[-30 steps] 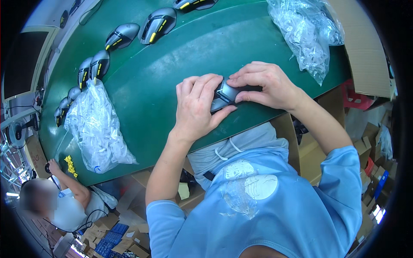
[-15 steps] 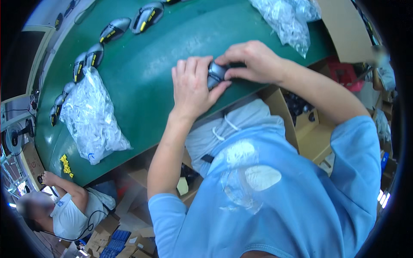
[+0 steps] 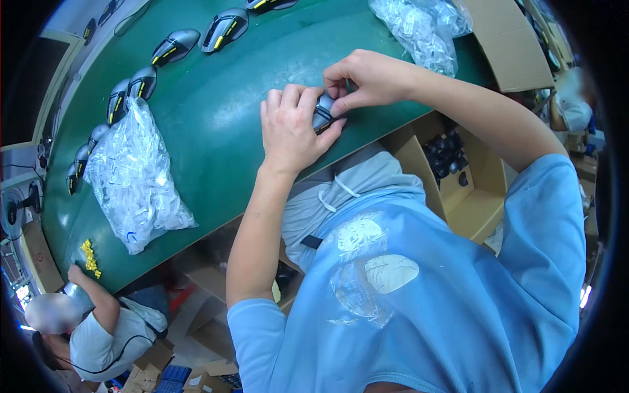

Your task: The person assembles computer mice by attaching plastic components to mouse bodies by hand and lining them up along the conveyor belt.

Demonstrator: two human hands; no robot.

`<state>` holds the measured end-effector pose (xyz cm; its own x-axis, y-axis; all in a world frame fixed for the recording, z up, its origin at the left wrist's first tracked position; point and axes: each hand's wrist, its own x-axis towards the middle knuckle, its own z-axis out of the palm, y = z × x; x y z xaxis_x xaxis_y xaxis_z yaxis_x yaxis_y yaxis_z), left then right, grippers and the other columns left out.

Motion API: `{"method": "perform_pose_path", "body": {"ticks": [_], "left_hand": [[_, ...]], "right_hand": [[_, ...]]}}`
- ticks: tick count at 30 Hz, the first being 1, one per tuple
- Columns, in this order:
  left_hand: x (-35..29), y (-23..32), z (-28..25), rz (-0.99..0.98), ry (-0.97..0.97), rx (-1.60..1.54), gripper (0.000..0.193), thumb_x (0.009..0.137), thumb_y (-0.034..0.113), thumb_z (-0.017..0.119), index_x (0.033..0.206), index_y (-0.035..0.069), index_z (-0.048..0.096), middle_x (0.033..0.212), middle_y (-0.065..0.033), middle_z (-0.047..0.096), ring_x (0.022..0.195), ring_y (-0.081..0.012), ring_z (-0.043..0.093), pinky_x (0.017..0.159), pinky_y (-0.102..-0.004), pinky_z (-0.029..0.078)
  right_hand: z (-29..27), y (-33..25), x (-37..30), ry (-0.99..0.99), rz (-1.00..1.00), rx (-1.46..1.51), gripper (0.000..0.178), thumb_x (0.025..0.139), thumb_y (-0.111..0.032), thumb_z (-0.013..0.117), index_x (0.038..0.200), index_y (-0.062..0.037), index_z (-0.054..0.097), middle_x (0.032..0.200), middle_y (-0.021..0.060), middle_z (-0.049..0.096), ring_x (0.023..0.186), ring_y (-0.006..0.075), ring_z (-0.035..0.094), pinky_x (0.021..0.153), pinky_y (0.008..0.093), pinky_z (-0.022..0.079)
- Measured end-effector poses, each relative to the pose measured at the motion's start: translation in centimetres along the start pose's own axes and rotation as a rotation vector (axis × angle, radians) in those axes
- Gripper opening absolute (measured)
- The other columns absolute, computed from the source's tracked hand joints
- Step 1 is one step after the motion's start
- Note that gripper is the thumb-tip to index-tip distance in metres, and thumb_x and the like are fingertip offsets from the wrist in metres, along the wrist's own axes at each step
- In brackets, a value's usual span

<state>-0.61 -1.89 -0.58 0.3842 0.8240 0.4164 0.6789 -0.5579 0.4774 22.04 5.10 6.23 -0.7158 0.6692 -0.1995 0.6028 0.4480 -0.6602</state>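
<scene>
A grey and black computer mouse [image 3: 323,114] rests on the green table near its front edge. My left hand [image 3: 290,126] holds it from the left, fingers over its far side and thumb along its near side. At its right end is my right hand [image 3: 367,80], its fingers curled and its thumb against the shell. Whatever those right fingers may pinch is hidden. More mice with yellow side pieces stand in a curved row along the far and left side, among them one grey mouse [image 3: 225,31] and another [image 3: 175,47].
A clear bag of plastic pieces [image 3: 141,180] lies at left, another bag [image 3: 426,33] at far right beside a cardboard flap [image 3: 508,46]. An open carton [image 3: 478,203] with dark parts stands below the table edge. Small yellow parts [image 3: 90,259] lie near a co-worker [image 3: 105,331].
My right hand has shifted slightly up and its fingers have curled more, the thumb still at the mouse. My left hand keeps its hold. The co-worker's arm has moved toward the yellow parts.
</scene>
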Motion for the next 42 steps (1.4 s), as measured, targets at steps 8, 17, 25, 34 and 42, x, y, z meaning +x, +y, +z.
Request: {"method": "perform_pose_path", "body": {"ticks": [8,17,25,34,42], "left_hand": [[-0.3,0.2,-0.4,-0.001,-0.042,-0.017,0.07,0.078,0.047,0.093,0.13,0.009,0.066,0.113,-0.0095,0.065,0.104,-0.0336,0.058,0.091,-0.0463,0.045],[0.2,0.0,0.2,-0.007,-0.024,-0.029,0.072,0.075,0.052,0.095,0.129,0.011,0.068,0.114,-0.0089,0.066,0.105,-0.0314,0.06,0.089,-0.0458,0.045],[0.3,-0.3,0.1,-0.016,0.0,-0.003,0.054,0.079,0.051,0.091,0.115,0.014,0.074,0.109,-0.0068,0.067,0.101,-0.032,0.059,0.088,-0.0463,0.045],[0.1,-0.2,0.6,-0.013,0.006,0.013,0.052,0.078,0.049,0.092,0.113,0.014,0.075,0.108,-0.0056,0.066,0.1,-0.0298,0.06,0.085,-0.0459,0.045],[0.3,-0.3,0.6,0.018,0.022,0.039,0.053,0.077,0.049,0.091,0.112,0.014,0.073,0.105,-0.006,0.065,0.1,-0.0302,0.059,0.085,-0.0462,0.044]], "right_hand": [[2.2,-0.4,-2.3,0.209,-0.164,-0.219,0.025,0.085,-0.027,0.088,0.095,-0.0076,0.075,0.09,0.0113,0.076,0.086,0.0373,0.073,0.077,0.0467,0.058],[1.7,0.4,-2.5,0.234,-0.081,-0.133,0.033,0.085,-0.024,0.092,0.111,-0.0063,0.084,0.095,0.0117,0.08,0.077,0.0256,0.074,0.07,0.0368,0.059],[2.3,0.4,-1.7,0.254,-0.1,-0.132,0.03,0.086,-0.026,0.091,0.106,-0.0048,0.084,0.095,0.0091,0.081,0.078,0.0254,0.075,0.069,0.0375,0.059],[-0.6,-0.6,1.4,-0.236,0.48,0.175,0.046,0.098,-0.046,0.081,0.087,-0.0024,0.078,0.078,0.0047,0.077,0.068,0.017,0.067,0.065,0.0361,0.053],[-2.7,-2.3,5.8,-0.524,0.206,-0.327,0.042,0.101,-0.042,0.077,0.086,-0.002,0.079,0.081,0.008,0.081,0.074,0.0217,0.076,0.068,0.0408,0.058]]}}
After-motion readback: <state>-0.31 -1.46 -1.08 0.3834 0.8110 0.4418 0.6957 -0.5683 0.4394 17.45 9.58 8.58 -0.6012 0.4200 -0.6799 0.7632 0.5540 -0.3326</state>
